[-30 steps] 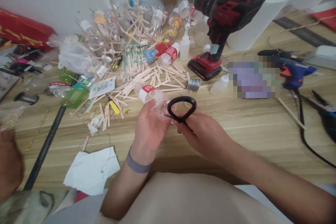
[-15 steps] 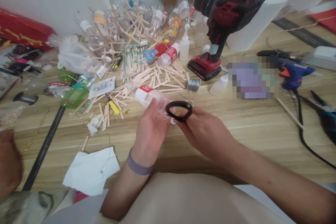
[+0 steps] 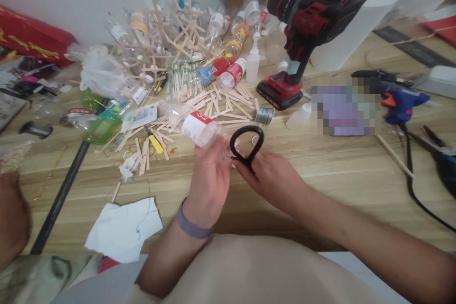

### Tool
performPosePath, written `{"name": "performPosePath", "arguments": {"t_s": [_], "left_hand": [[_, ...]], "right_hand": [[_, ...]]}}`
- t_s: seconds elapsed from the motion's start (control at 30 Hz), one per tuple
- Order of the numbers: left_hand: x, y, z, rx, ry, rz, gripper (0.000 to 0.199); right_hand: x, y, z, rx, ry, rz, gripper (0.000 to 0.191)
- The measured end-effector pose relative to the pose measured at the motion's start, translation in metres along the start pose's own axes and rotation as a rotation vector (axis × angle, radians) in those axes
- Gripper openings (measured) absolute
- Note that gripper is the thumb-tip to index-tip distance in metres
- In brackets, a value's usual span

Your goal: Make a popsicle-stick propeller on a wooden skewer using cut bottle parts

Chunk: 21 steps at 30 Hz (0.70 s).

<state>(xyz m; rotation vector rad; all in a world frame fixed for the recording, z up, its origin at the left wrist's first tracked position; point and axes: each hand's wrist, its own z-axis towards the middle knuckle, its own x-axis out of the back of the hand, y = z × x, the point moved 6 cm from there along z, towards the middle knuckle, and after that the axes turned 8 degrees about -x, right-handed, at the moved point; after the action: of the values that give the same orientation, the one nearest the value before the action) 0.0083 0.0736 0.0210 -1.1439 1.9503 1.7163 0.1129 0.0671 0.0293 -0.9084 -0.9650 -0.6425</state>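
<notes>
My left hand is closed around the lower end of a clear plastic bottle with a red and white label, which lies tilted away to the upper left. My right hand grips a pair of scissors; one black handle loop stands up above the fingers. The scissors' blades are mostly hidden between the two hands, against the bottle's near end. Whether the blades are apart cannot be made out. Just beyond the hands lie loose wooden sticks and a spool of thread.
A red and black cordless drill stands upright at the back right. Farther right are a blue glue gun and its cord. Bottles and sticks pile up at the back. White paper lies front left; another person's arm shows at the left edge.
The bottle has turned a little in my left hand and more of it shows. The scissors' loop has tilted more upright and looks wider. The view has shifted slightly.
</notes>
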Motion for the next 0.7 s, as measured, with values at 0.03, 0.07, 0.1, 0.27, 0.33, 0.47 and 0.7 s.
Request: {"name": "performPosePath", "arguments": {"t_s": [0.03,0.07,0.1,0.27,0.33,0.47,0.7], "left_hand": [[-0.0007,-0.0005,0.0002,-0.005,-0.016,0.001,0.033],[-0.0010,-0.0011,0.0002,-0.006,-0.028,0.004,0.035],[-0.0010,-0.0017,0.0003,-0.004,-0.033,0.007,0.037],[-0.0005,-0.0037,-0.0011,0.018,-0.027,0.022,0.031],[-0.0007,-0.0033,-0.0020,0.019,-0.021,0.005,0.029],[-0.0023,-0.0023,-0.0036,0.023,-0.031,-0.022,0.031],[-0.0047,0.0002,-0.0035,0.021,-0.027,-0.003,0.029]], "right_hand": [[-0.0009,0.0016,0.0000,-0.028,-0.010,0.048,0.034],[-0.0015,0.0027,-0.0002,-0.050,-0.024,0.087,0.032],[-0.0019,0.0034,-0.0003,-0.069,-0.039,0.121,0.030],[-0.0056,0.0061,-0.0012,-0.177,-0.165,0.327,0.027],[-0.0068,0.0064,-0.0021,-0.220,-0.223,0.429,0.031],[-0.0045,0.0051,-0.0035,-0.261,-0.258,0.573,0.036],[-0.0052,0.0038,-0.0065,-0.351,-0.260,0.669,0.043]]}}
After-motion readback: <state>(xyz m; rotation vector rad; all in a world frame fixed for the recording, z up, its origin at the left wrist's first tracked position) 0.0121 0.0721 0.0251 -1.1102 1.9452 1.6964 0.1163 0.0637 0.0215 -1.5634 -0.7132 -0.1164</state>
